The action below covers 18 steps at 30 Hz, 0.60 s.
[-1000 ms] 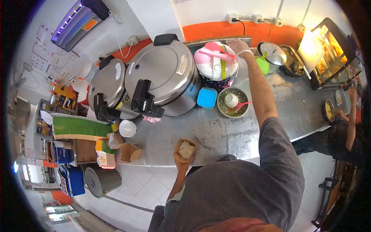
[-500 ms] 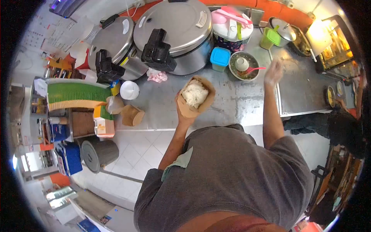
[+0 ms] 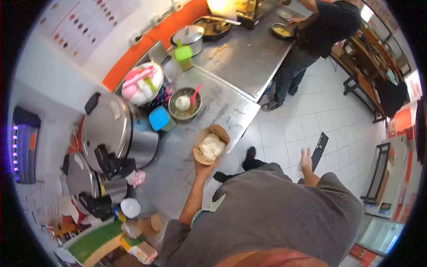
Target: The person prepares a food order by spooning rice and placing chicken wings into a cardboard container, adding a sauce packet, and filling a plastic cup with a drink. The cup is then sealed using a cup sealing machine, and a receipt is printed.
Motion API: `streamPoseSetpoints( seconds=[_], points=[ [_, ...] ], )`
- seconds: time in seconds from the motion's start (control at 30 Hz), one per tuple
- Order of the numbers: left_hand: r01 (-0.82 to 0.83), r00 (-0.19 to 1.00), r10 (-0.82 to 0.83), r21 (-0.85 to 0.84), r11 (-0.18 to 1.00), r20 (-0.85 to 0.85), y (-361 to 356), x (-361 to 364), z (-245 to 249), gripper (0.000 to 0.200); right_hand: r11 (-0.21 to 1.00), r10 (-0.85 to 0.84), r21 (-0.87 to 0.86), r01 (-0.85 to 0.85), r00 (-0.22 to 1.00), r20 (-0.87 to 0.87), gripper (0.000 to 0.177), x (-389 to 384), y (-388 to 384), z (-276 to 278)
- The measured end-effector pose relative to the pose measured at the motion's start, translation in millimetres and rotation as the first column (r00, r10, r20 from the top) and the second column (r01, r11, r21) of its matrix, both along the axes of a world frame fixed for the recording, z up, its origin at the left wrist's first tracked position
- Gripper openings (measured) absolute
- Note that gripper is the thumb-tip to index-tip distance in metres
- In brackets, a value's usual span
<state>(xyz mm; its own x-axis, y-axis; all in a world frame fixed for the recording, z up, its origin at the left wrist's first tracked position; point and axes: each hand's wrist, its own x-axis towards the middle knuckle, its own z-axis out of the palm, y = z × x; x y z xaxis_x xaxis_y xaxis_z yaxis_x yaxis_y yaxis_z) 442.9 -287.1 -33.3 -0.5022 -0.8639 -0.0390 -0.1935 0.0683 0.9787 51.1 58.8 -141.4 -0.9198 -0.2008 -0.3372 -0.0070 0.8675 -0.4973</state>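
My left hand (image 3: 205,168) holds an open brown paper box (image 3: 201,155) from below, near the counter's front edge. White rice (image 3: 211,147) fills the box. My right hand (image 3: 306,159), in a thin clear glove, is held out over the floor at the right, fingers apart and empty. Beyond the box, a metal bowl (image 3: 173,109) on the counter contains a white cup (image 3: 182,103) and a red spoon (image 3: 195,93). Beside it is a blue-lidded tub (image 3: 160,119).
Two large steel cookers (image 3: 104,129) stand at the left. Farther along the metal counter (image 3: 235,62) are a lidded pot (image 3: 189,38) and a dark pan (image 3: 218,29). Another person in dark clothes (image 3: 327,26) stands at its far end, near a yellow-filled bowl (image 3: 283,30).
The view has swung to the right, showing more floor and the other person. My right hand has left the counter area. The rice box is still in my left hand.
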Motion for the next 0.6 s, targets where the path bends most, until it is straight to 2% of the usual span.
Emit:
streamPoseSetpoints(
  seconds=[0.03,0.07,0.1,0.13,0.17,0.2,0.23,0.27,0.3,0.33,0.37,0.4,0.43,0.47,0.5,0.53,0.57,0.6],
  points=[
    [0.084,0.992,-0.091,0.094,0.992,0.082,11.4,-20.6,20.3,0.077,0.997,-0.058,0.058,0.059,0.998,-0.005,0.074,-1.4,31.7,0.2],
    [0.14,0.99,-0.134,0.137,0.981,-0.049,18.0,-38.3,31.3,0.07,0.997,-0.079,-0.005,0.079,0.993,-0.085,0.071,0.0,57.5,-15.7],
    [0.18,0.954,-0.098,0.279,0.943,-0.283,28.6,-57.1,-17.6,0.073,0.996,-0.088,0.016,0.088,0.996,-0.01,0.065,-3.2,78.8,-23.3],
    [0.231,0.973,-0.223,0.224,0.947,-0.059,34.3,-77.3,3.2,0.074,0.973,-0.187,-0.123,0.194,0.98,0.065,0.077,-10.4,105.2,-61.9],
    [0.301,0.953,-0.303,0.209,0.93,-0.026,40.8,-101.8,8.7,0.076,0.994,0.02,0.106,-0.014,0.998,-0.055,0.078,-21.6,141.2,-116.0],
    [0.39,0.917,-0.398,0.263,0.882,-0.024,48.2,-131.2,10.9,0.08,0.998,-0.055,0.017,0.056,0.998,-0.028,0.079,-11.2,129.5,-86.2],
    [0.434,0.9,-0.421,0.318,0.843,-0.112,60.1,-159.3,13.8,0.082,0.979,-0.179,-0.1,0.179,0.984,0.008,0.08,-2.4,105.2,-36.3],
    [0.489,0.87,-0.485,0.282,0.825,-0.089,70.7,-190.4,10.4,0.081,0.979,-0.198,-0.023,0.203,0.971,0.136,0.079,-2.7,89.5,3.4],
    [0.54,0.841,-0.494,0.407,0.737,-0.222,83.0,-225.0,19.7,0.081,0.988,-0.153,0.014,0.153,0.983,0.104,0.078,-15.8,94.3,-14.2],
    [0.609,0.792,-0.546,0.412,0.678,-0.272,93.7,-262.3,24.0,0.082,0.992,-0.111,0.062,0.106,0.991,0.071,0.077,-30.9,106.7,-32.6],
    [0.667,0.743,-0.59,0.422,0.614,-0.317,104.5,-297.1,25.7,0.083,0.988,-0.152,0.055,0.145,0.977,0.147,0.076,-49.6,104.6,-25.0],
    [0.681,0.731,-0.597,0.414,0.605,-0.331,116.6,-330.5,22.4,0.083,0.982,-0.189,0.056,0.181,0.953,0.235,0.075,-64.0,110.0,-19.8],
    [0.725,0.688,-0.637,0.36,0.587,-0.348,129.2,-361.7,17.0,0.084,0.98,-0.198,0.058,0.19,0.953,0.231,0.075,-82.6,128.0,-38.7],
    [0.765,0.644,-0.674,0.3,0.57,-0.362,135.1,-385.3,16.2,0.085,0.974,0.103,0.183,-0.133,0.981,0.165,0.074,-102.3,145.6,-79.1],
    [0.768,0.64,-0.677,0.297,0.567,-0.364,141.8,-412.3,19.3,0.085,0.846,0.402,0.32,-0.427,0.904,0.144,0.074,-128.3,159.7,-100.7],
    [0.788,0.615,-0.708,0.239,0.567,-0.348,149.5,-436.4,21.7,0.086,0.845,0.398,0.325,-0.424,0.906,0.145,0.074,-149.1,153.8,-85.6],
    [0.805,0.591,-0.734,0.184,0.564,-0.333,158.7,-457.8,21.2,0.086,0.935,0.269,0.183,-0.304,0.944,0.194,0.071,-172.2,140.4,-74.3],
    [0.812,0.584,-0.734,0.255,0.525,-0.347,163.1,-477.4,14.7,0.088,0.986,0.142,0.049,-0.159,0.957,0.255,0.069,-196.3,117.9,-42.3]
  ],
)
